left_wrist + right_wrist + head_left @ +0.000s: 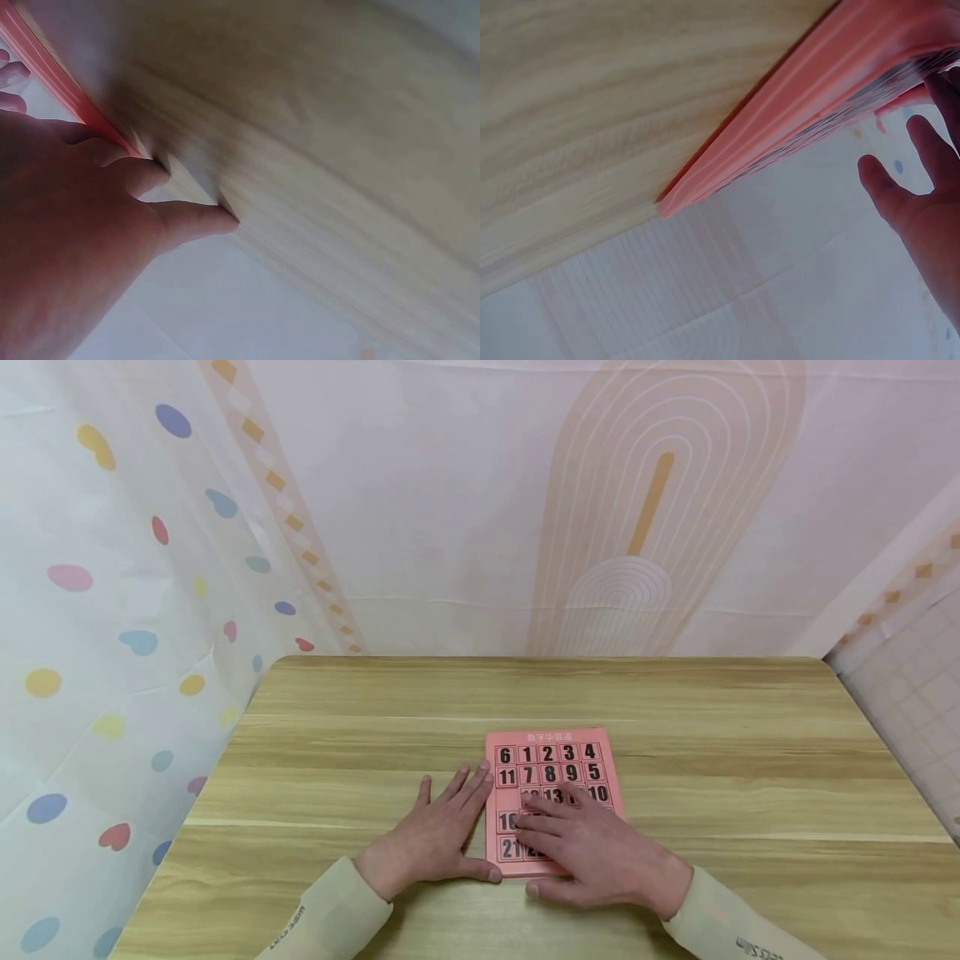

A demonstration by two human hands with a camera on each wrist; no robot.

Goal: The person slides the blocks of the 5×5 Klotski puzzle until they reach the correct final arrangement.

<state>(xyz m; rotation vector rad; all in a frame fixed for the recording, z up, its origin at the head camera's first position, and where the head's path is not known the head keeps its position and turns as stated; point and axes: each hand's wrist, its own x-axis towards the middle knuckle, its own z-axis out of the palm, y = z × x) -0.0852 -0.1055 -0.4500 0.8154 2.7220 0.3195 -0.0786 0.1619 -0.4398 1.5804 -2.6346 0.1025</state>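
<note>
Pink, the number board [510, 738] lies midway between the left and right edges of your table [360, 760], well short of the far edge, its black-numbered tiles [550, 773] reading 6, 1, 2, 3, 4 along the top, with one bare slot at the left of row three. Your left hand [438, 835], fingers spread, braces its left side; your right hand [592, 852], loosely extended and gripping nothing, covers the lower tiles.
</note>
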